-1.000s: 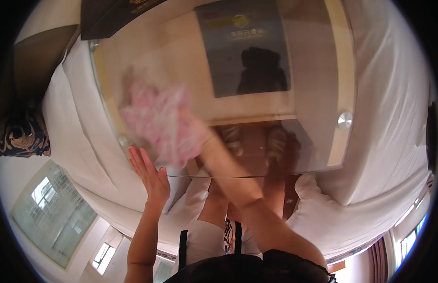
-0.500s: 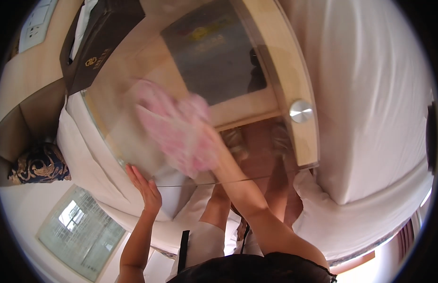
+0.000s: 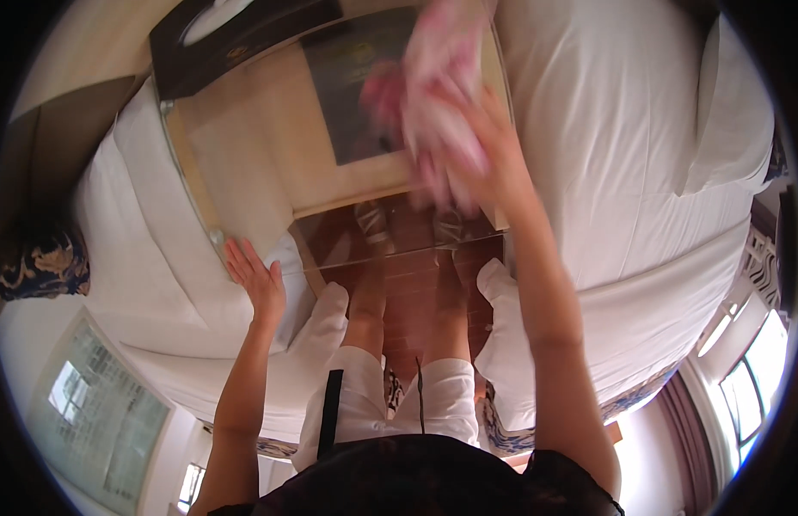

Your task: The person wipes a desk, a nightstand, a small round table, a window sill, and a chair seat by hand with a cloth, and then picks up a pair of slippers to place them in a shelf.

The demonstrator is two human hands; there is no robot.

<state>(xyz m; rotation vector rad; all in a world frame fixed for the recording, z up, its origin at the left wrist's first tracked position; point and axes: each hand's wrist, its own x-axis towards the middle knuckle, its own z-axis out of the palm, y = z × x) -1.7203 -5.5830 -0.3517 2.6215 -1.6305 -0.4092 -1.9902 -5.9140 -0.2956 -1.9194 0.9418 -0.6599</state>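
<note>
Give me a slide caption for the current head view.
Right hand holding a pink cloth over a glass tabletop between white-covered beds, left hand at its near-left corner.

Cloth (image 3: 442, 95): pink and white, bunched, blurred, gripped in our right hand (image 3: 489, 150).
Cloth's place: over the two o'clock side of the tabletop (image 3: 244, 142); we cannot tell whether all of it touches.
Tabletop: clear flat glass, reaching away from us toward twelve o'clock.
</note>
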